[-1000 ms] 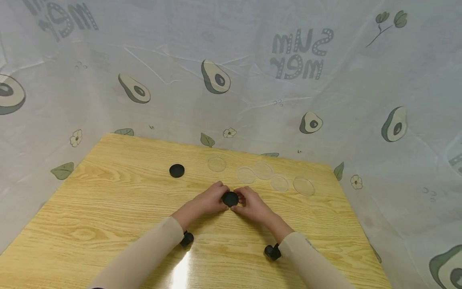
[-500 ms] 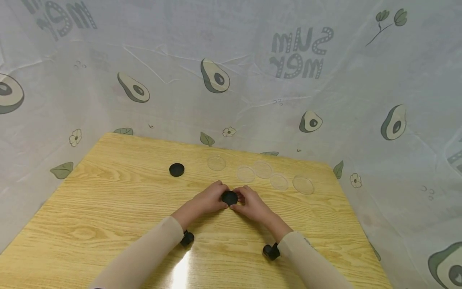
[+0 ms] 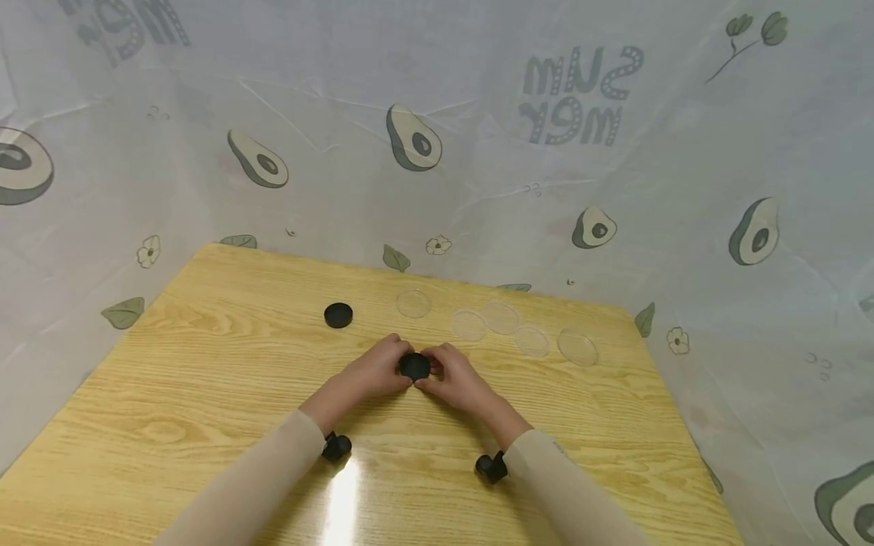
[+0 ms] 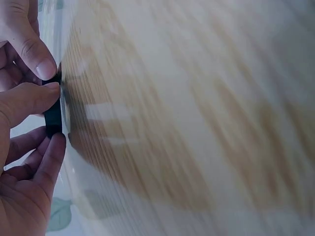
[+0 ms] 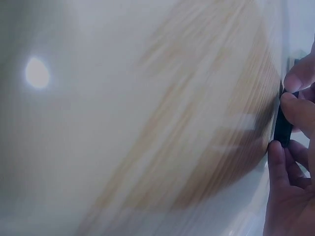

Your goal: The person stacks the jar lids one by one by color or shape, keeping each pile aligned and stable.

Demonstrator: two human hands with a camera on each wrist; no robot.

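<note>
Between my two hands a black round disc (image 3: 414, 367), shallow like a jar lid, is held near the middle of the table. My left hand (image 3: 378, 368) pinches its left side with thumb and fingers; my right hand (image 3: 456, 379) pinches the right side the same way. Seen edge-on in the left wrist view, the black disc (image 4: 53, 115) is close to the wooden surface, and whether it touches is hard to tell. The right wrist view also has the disc (image 5: 282, 125) between the fingertips of both hands.
Another black disc (image 3: 337, 315) lies farther back on the left. Several clear round discs, such as the one at the far middle (image 3: 413, 303) and the rightmost one (image 3: 577, 346), lie along the back of the wooden table (image 3: 225, 356). A printed curtain (image 3: 328, 197) hangs behind.
Both hands have shifted a little to the left over the table, carrying the black disc between them. Their grip looks the same. The other discs stay where they were.
</note>
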